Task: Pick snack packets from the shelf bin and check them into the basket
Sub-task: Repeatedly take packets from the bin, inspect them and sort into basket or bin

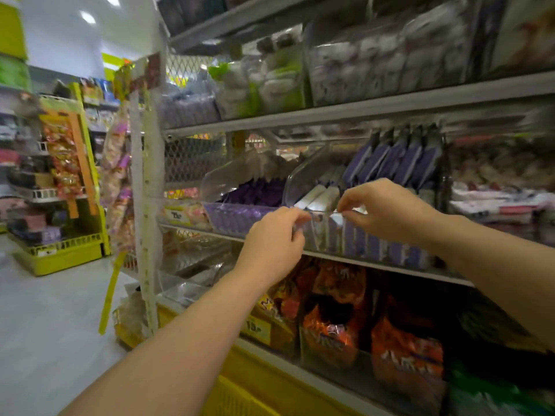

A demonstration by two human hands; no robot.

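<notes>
Purple packets [375,244] upright in clear bin [317,235]

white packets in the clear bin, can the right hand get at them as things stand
Probably yes. The right hand is at the front rim of the clear bin, whose top looks open, and the white packets lie just behind its fingertips with nothing between.

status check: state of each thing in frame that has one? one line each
left hand: fingers curled at clear bin front rim, grip blurred
right hand: pinching at same rim, object unclear
clear bin: stocked with upright packets
bin lid: flipped up
neighbouring bin: lid up too, full
</notes>
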